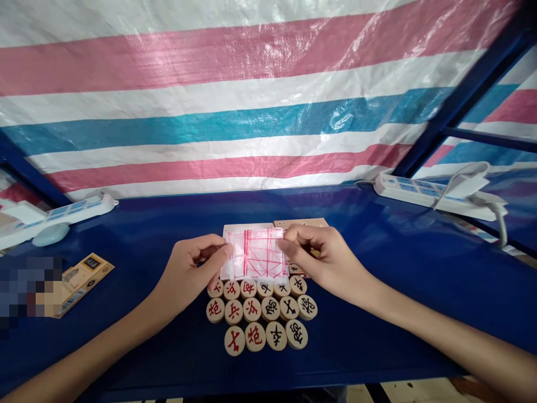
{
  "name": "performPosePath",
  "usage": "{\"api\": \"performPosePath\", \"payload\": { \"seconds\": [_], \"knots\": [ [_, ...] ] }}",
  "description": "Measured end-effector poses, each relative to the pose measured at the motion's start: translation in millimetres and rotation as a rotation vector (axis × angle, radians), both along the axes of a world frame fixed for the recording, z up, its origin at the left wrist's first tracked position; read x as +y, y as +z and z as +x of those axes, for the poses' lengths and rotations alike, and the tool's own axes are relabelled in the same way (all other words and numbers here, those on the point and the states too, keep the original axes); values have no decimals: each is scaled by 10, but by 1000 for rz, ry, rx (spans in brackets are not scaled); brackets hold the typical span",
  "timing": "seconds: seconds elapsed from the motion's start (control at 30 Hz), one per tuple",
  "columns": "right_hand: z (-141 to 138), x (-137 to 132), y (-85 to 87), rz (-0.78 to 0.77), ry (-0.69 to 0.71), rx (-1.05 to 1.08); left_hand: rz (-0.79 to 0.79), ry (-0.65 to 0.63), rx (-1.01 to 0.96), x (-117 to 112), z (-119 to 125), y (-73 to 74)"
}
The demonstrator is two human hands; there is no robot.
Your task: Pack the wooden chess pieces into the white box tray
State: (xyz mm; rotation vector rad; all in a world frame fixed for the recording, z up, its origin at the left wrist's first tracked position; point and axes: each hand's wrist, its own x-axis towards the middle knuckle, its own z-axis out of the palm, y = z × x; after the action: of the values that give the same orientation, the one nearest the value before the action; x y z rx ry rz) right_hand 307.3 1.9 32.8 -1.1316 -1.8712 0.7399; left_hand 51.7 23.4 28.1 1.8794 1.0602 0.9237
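Between my two hands is a folded plastic sheet [262, 254], whitish and see-through, printed with red grid lines like a xiangqi board. My left hand [195, 263] pinches its left edge between thumb and fingers. At the upper right corner my right hand [316, 252] grips it the same way. Just below lie wooden xiangqi pieces [252, 309] in rows, red characters on the left and black on the right. Behind the sheet is a flat box [304, 223], mostly hidden by the sheet and my right hand.
The blue table [168, 358] has a white power strip [419, 189] at the back right and another power strip [69, 215] at the left. Beside the latter lies a pale blue mouse [51, 234]. A tan printed packet [86, 284] is nearer. A striped tarp [210, 106] hangs behind.
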Motion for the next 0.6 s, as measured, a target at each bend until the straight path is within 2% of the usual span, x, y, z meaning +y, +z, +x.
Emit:
{"api": "performPosePath", "payload": {
  "seconds": [0.1,0.27,0.43,0.6],
  "knots": [
    [-15,-27,-15,-11,-16,-6,-21,5,-22,-8,5,10],
    [-16,-19,1,54,-81,3,-60,41,-135,-10,9,30],
    [18,-19,82,-99,74,191,-221,-44,-299,-31,-15,12],
    [10,-62,101,37,-12,114,-120,-22,-254,-15,-33,-14]
  ]
}}
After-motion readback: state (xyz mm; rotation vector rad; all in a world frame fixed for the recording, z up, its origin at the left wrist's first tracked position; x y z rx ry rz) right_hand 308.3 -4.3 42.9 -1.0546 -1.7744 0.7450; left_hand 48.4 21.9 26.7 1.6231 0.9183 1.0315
